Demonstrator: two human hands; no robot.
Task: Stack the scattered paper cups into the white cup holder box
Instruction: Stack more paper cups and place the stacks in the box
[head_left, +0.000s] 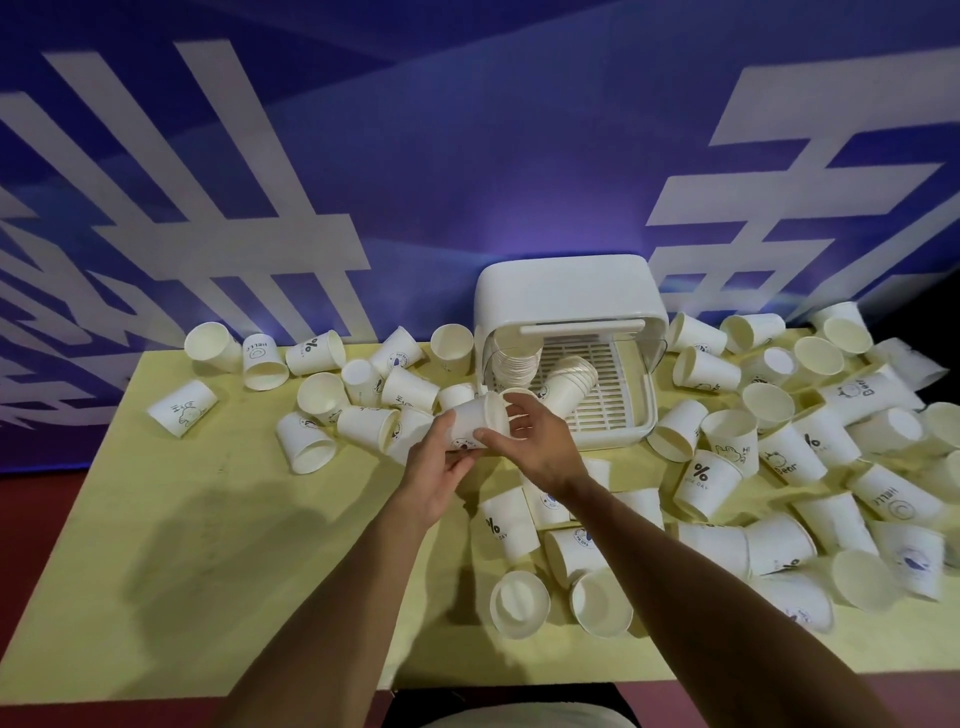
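Observation:
The white cup holder box (571, 291) stands at the back middle of the table with its front open over a slatted tray (608, 400). Inside it an upright stack of cups (511, 358) stands at the left, and a short nested stack (569, 382) lies tilted on the tray. In front of the box, my left hand (436, 467) grips a paper cup (480, 421) lying on its side, mouth toward the right. My right hand (530, 441) holds that cup at its rim, thumb below and fingers at the mouth. Several loose paper cups (706, 480) lie scattered around.
The yellow table (208, 519) carries cups along its back left (317, 353) and a dense pile on the right (831, 441). More cups (519, 603) lie near my right forearm. A blue wall with white lettering (260, 234) rises behind. The table's front edge is near my body.

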